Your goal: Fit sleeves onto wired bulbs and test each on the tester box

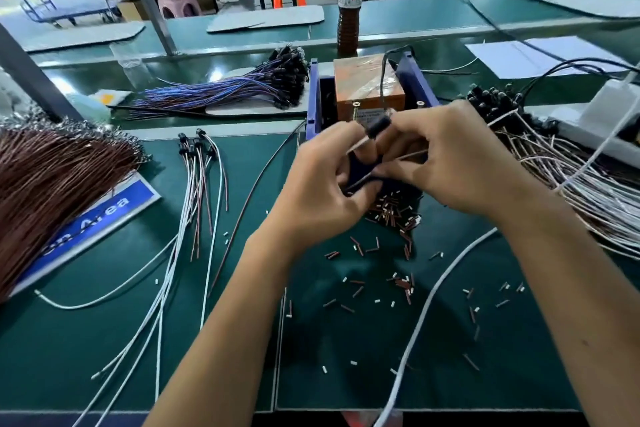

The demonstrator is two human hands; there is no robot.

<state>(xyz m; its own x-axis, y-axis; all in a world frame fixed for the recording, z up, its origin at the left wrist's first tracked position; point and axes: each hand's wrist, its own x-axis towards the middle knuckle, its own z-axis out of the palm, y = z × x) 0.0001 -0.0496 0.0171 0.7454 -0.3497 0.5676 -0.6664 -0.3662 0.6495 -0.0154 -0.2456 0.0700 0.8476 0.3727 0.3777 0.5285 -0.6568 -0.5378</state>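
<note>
Two bare forearms reach in from the bottom edge and meet over the middle of the green surface [104,340]. Left hand [322,184] has its fingers curled around thin wires and a dark piece low in the palm; what that piece is cannot be told. Right hand [450,163] pinches a bulb [379,126] between thumb and fingertips. This bulb is a short black cylinder held just in front of the tester box; its long axis runs diagonally, upper end toward the box and to the right, and a pale wire leaves its lower end down-left toward the left hand.

Under the hands lie scattered sleeves [398,215], small stiff tube cuts in brown and white, densest beneath the wrists and thinning toward the near edge. A white cable [426,308] curves across them from the bottom edge.

Behind the hands stands the tester box [367,87], an orange block wrapped in clear film, set in a blue frame, with a black lead on top. Left of it lies a purple bundle [221,90] of wired black bulbs; nearer, a few white leads [194,184] fan out, and a brown bundle [52,177] overlaps a blue sign [104,218]. To the right, a pale bundle [571,166] sits beside a white strip [595,125]. A bottle [349,3] of dark liquid stands behind the box, and plastic stools show beyond.
</note>
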